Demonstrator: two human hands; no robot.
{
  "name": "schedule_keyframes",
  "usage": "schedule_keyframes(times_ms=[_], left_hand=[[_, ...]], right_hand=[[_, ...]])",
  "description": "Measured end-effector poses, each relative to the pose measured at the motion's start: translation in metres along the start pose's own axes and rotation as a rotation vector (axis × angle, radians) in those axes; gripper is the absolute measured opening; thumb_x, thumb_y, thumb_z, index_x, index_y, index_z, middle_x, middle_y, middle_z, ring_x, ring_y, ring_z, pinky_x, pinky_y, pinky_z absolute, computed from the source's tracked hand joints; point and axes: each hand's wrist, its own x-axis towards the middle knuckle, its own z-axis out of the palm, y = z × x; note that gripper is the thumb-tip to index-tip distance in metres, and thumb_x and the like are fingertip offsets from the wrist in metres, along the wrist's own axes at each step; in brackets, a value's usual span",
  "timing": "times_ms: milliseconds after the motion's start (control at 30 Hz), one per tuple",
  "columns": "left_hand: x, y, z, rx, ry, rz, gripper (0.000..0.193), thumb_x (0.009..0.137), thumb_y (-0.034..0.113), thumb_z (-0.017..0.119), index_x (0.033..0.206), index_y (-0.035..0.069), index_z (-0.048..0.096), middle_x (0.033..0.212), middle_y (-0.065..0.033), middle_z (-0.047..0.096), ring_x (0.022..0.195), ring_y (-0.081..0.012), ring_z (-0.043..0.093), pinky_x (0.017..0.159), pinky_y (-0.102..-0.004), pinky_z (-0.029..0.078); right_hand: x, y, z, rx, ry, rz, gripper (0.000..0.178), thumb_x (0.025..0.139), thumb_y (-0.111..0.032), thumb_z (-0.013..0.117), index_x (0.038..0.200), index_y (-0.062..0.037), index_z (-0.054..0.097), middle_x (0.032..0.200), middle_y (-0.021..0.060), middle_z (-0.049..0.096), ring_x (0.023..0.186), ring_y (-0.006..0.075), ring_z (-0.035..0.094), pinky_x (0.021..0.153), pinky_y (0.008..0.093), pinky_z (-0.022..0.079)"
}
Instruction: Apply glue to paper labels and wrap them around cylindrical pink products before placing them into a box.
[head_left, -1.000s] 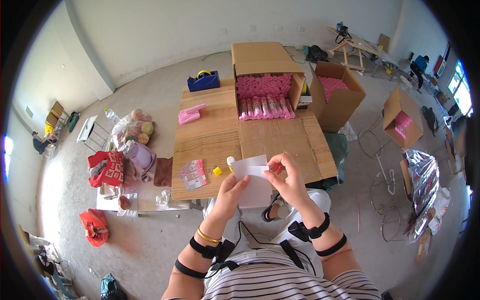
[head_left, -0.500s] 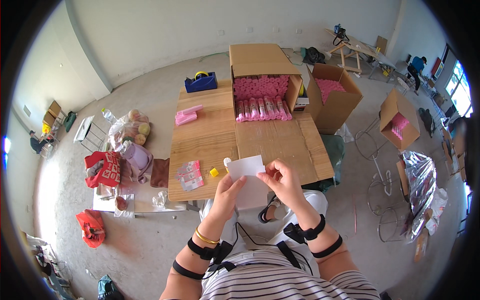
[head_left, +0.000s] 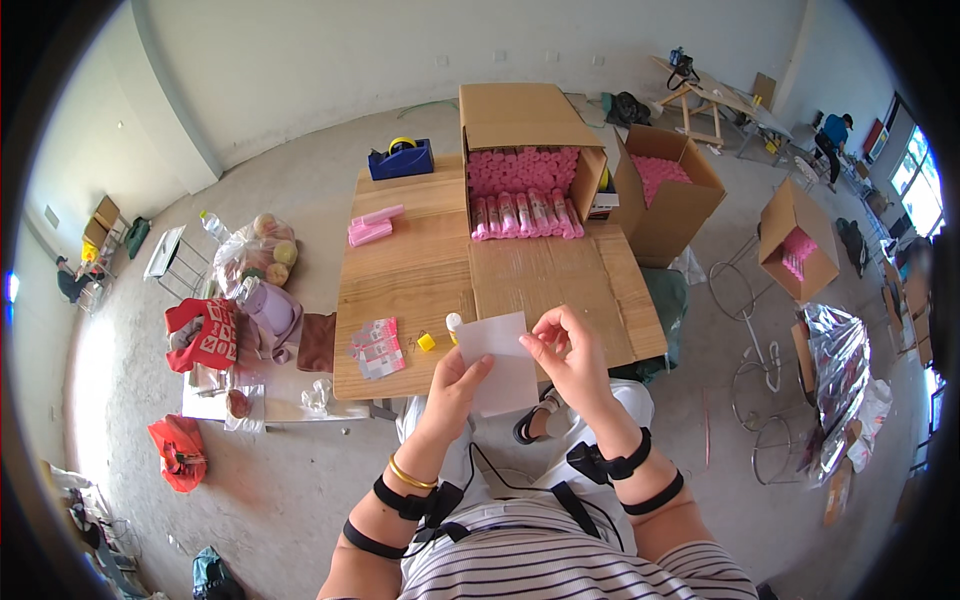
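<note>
A pale sheet of paper (head_left: 505, 385) hangs upright over the table's near edge. My left hand (head_left: 458, 390) grips its left side, thumb lying across the front. Close by the sheet's upper right edge is my right hand (head_left: 572, 360), its thumb and index finger bent toward each other; whatever they pinch is too small to make out. Just behind the paper stands a small white-capped bottle (head_left: 454, 322). To its left lie a yellow cap-like piece (head_left: 427, 342) and a patch of pink and grey printed labels (head_left: 378, 349).
An open carton (head_left: 530, 110) of pink-wrapped tubes sits at the table's back, beside a blue tape dispenser (head_left: 401, 160). Pink packets (head_left: 374, 226) lie at left. More cartons (head_left: 675, 215) stand on the right. A side bench holds a fruit bag (head_left: 258, 250) and a red bag (head_left: 205, 335).
The sheet's upper part was bright white with a small piece at my right fingertips; now it looks evenly pale. My right hand has risen slightly, its fingers a little looser.
</note>
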Motion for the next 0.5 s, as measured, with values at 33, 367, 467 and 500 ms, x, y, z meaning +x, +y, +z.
schedule_keyframes(times_ms=[33, 367, 467, 500], left_hand=[[0.000, 0.000, 0.000, 0.000, 0.001, 0.000, 0.028, 0.094, 0.011, 0.053, 0.119, -0.001, 0.053, 0.107, -0.0044, 0.062, 0.096, -0.0101, 0.057, 0.085, -0.0251, 0.045], [0.001, -0.006, -0.004, 0.107, -0.027, 0.025, 0.027, 0.093, 0.006, 0.051, 0.119, -0.002, 0.052, 0.106, -0.0044, 0.061, 0.096, -0.0102, 0.055, 0.085, -0.0250, 0.044], [0.001, -0.007, -0.004, 0.157, -0.040, 0.031, 0.027, 0.093, 0.006, 0.051, 0.119, -0.002, 0.052, 0.105, -0.0040, 0.061, 0.096, -0.0097, 0.054, 0.084, -0.0249, 0.044], [0.001, -0.007, -0.004, 0.185, -0.046, 0.034, 0.027, 0.093, 0.006, 0.051, 0.118, -0.002, 0.052, 0.104, -0.0038, 0.061, 0.096, -0.0095, 0.054, 0.084, -0.0248, 0.044]], right_hand=[[0.000, -0.001, 0.000, -0.036, 0.023, -0.049, 0.014, 0.079, -0.012, 0.071, 0.081, -0.0057, 0.058, 0.076, 0.0047, 0.055, 0.069, 0.0178, 0.054, 0.062, 0.0300, 0.044], [0.009, 0.003, 0.004, -0.267, -0.098, -0.212, 0.011, 0.078, -0.004, 0.068, 0.082, -0.0025, 0.059, 0.085, 0.0072, 0.051, 0.081, 0.0219, 0.055, 0.073, 0.0310, 0.046], [0.011, 0.008, 0.005, -0.175, -0.143, -0.158, 0.012, 0.077, -0.005, 0.068, 0.081, -0.0039, 0.057, 0.085, 0.0081, 0.052, 0.081, 0.0229, 0.055, 0.071, 0.0334, 0.046], [0.011, 0.009, 0.005, -0.145, -0.147, -0.141, 0.011, 0.078, -0.005, 0.068, 0.081, -0.0033, 0.057, 0.085, 0.0082, 0.052, 0.080, 0.0222, 0.056, 0.071, 0.0325, 0.047]])
